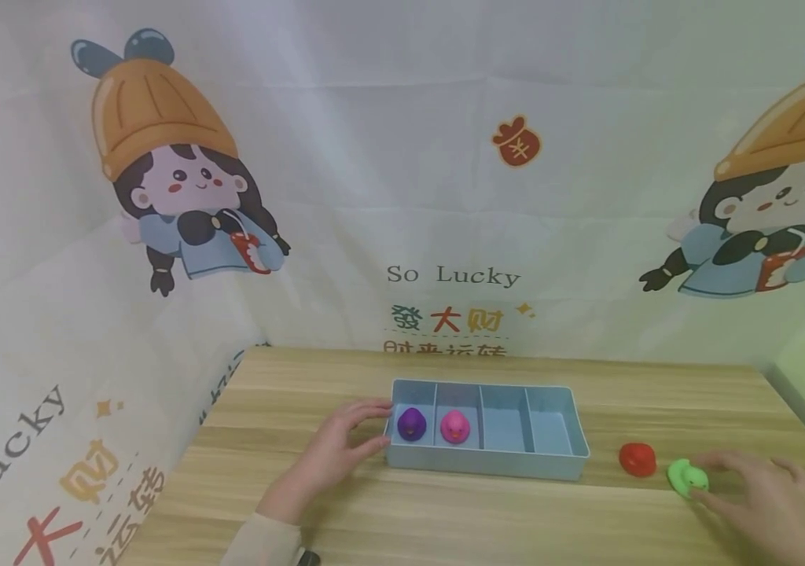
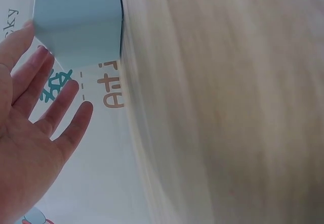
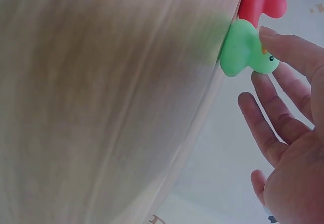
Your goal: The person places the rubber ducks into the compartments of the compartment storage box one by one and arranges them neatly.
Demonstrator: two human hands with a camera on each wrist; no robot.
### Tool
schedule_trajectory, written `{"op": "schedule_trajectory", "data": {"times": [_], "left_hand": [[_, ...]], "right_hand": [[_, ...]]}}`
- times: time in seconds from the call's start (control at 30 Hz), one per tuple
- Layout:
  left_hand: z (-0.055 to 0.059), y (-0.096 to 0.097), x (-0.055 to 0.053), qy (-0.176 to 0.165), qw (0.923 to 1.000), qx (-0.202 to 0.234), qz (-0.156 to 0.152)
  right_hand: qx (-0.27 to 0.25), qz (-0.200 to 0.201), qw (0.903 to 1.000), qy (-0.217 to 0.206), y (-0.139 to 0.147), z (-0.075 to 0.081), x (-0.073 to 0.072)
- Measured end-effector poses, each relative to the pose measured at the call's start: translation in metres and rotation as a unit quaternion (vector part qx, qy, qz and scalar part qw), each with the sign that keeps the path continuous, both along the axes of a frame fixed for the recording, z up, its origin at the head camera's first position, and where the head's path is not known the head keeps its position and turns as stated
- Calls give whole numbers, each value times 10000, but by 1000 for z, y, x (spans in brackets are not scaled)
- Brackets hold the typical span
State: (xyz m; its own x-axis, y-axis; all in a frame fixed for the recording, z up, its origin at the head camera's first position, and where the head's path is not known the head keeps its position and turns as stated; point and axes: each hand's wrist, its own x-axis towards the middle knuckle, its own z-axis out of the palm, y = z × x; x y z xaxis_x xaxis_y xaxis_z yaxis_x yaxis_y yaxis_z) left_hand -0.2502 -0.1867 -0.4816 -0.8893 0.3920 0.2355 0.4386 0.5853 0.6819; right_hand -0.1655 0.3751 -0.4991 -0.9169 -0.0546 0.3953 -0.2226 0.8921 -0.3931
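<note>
A light-blue divided box (image 1: 487, 464) lies on the table. My left hand (image 1: 332, 444) touches its left end, thumb near the front corner and fingers near the back corner. In the left wrist view that hand (image 2: 35, 113) has its fingers spread and fairly straight beside the box (image 2: 81, 27). A purple rubber duck (image 1: 412, 424) sits in the leftmost compartment, a pink rubber duck (image 1: 455, 427) in the one beside it. To the right, my right hand (image 1: 763, 491) pinches a green rubber duck (image 1: 685, 477) by its head, between thumb and fingers; the duck rests on the table.
A red rubber duck (image 1: 637, 459) stands on the table between the box and the green duck. The wooden table (image 1: 346, 523) meets a printed cloth backdrop (image 1: 374, 173) at the back and sides. The box's two right compartments show their bare floor.
</note>
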Motion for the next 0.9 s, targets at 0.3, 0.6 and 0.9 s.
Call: {"op": "schedule_trajectory", "data": {"times": [0.3, 0.6, 0.9], "left_hand": [[0, 0, -1, 45, 10000, -10, -20], [2, 0, 0, 78, 10000, 19, -44], [1, 1, 0, 110, 9999, -13, -14]], "right_hand": [[34, -66, 10000, 0, -3, 4, -1], [-1, -43, 9999, 99, -6, 12, -2], [65, 34, 9981, 618, -10, 12, -3]]}}
